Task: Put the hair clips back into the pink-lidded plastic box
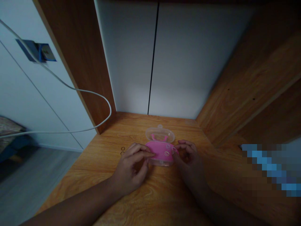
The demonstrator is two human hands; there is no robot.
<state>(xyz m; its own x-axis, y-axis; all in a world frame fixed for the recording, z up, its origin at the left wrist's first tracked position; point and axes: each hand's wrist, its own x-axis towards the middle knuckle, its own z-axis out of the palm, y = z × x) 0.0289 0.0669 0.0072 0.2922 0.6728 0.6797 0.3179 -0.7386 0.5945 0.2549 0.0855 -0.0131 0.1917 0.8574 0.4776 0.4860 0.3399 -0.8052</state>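
Observation:
A small clear plastic case lies opened out on the wooden table, its see-through lid [148, 134] tipped back with a pink handle on it. Over the case's base is a pink tray [157, 149], with a few small pale rings [166, 153] on its right part. My left hand [133, 166] grips the case's left end, index finger over the pink surface and thumb below. At the right end my right hand [189, 163] is closed, thumb and index finger pinching at a small pale ring. Its fingers partly hide that end.
Two small dark rings [123, 148] lie on the tabletop [103, 163] left of the case. White panels [131, 62] stand behind, with wooden boards [235, 94] at both sides. A white cable [94, 92] hangs in a loop at the left.

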